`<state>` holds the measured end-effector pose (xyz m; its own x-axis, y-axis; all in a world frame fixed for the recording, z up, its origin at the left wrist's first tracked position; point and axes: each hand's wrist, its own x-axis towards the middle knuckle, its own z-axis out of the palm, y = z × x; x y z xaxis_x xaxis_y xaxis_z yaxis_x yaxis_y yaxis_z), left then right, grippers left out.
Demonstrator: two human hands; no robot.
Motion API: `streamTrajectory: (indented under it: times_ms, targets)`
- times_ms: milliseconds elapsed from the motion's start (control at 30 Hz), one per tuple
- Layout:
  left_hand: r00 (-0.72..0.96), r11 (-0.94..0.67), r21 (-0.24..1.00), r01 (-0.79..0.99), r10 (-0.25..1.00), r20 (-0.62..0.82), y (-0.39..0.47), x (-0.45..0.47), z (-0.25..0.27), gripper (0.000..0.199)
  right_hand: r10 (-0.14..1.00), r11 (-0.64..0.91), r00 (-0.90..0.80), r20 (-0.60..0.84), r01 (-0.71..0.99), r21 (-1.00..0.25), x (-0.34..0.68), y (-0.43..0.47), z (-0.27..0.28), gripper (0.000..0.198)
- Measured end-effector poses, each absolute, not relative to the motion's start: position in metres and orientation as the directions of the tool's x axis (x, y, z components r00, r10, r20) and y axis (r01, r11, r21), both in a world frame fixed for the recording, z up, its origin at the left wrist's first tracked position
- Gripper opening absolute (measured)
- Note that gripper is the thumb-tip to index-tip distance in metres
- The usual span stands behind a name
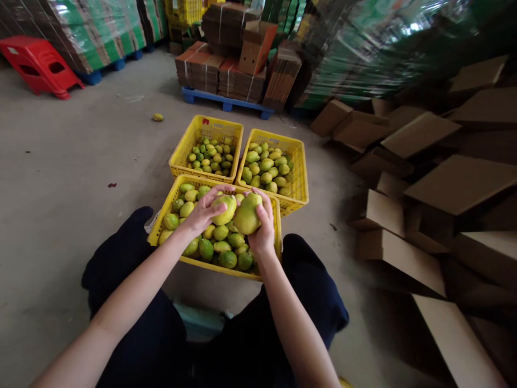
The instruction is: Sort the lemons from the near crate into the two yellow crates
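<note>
My left hand [205,212] is closed around a yellow-green lemon [224,210]. Close beside it, my right hand [264,225] grips a larger, greener lemon [247,214] with the thumb across its side. Both fruits are held above the near yellow crate [161,215], which is well filled with green and yellow lemons [221,233]. Behind it stand two more yellow crates: the far left crate [180,153] holds smaller lemons [210,156], and the far right crate [298,161] has larger ones [266,165].
A single lemon [158,117] lies on the floor at the far left, past which stands a red stool [42,67]. Flattened cartons [202,67] are stacked on a blue pallet [226,102] behind the crates. Cardboard boxes [420,134] lie heaped along the right.
</note>
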<state>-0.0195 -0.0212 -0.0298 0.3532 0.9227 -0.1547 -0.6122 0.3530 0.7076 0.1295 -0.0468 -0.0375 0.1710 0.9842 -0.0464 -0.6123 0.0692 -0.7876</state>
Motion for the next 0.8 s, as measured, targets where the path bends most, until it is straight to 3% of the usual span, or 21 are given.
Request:
streamTrajectory:
  times_ms: [200,333,400,467,567,633,700,767,800]
  targets:
    - [0.307,0.377,0.701,-0.606,0.923,-0.232,-0.022,-0.016,-0.026,0.033,0.937,0.201,0.348,0.012,-0.511,-0.836,0.135,-0.046,-0.043,0.022]
    - [0.28,0.372,0.818,-0.439,0.922,-0.269,-0.029,-0.01,-0.034,0.016,0.931,0.092,0.308,-0.195,-0.716,-0.692,0.149,-0.033,-0.038,0.025]
    - [0.451,0.474,0.855,-0.211,0.823,-0.345,-0.045,-0.006,-0.048,0.01,0.927,-0.022,0.181,-0.328,-0.848,-0.529,0.165,-0.028,-0.032,0.028]
    - [0.632,0.594,0.804,-0.013,0.628,-0.454,-0.066,-0.001,-0.066,0.005,0.911,-0.075,0.101,-0.4,-0.912,-0.403,0.182,-0.025,-0.026,0.026]
    - [0.744,0.762,0.647,0.025,0.418,-0.521,-0.078,0.003,-0.082,0.014,0.885,-0.07,0.124,-0.449,-0.918,-0.39,0.199,-0.028,-0.017,0.027]
    - [0.677,0.79,0.605,-0.096,0.498,-0.542,-0.061,-0.004,-0.074,0.014,0.873,-0.074,0.142,-0.467,-0.908,-0.413,0.204,-0.032,-0.014,0.027]
    - [0.37,0.673,0.677,-0.299,0.735,-0.568,-0.027,-0.021,-0.056,0.014,0.871,-0.092,0.126,-0.474,-0.908,-0.409,0.205,-0.036,-0.014,0.027]
    - [0.155,0.537,0.733,-0.417,0.837,-0.524,0.01,-0.046,-0.038,0.025,0.879,-0.113,0.099,-0.466,-0.906,-0.407,0.205,-0.039,-0.018,0.026]
    - [-0.071,0.402,0.772,-0.492,0.865,-0.496,0.023,-0.058,-0.032,0.027,0.885,-0.131,0.082,-0.459,-0.901,-0.414,0.205,-0.039,-0.021,0.025]
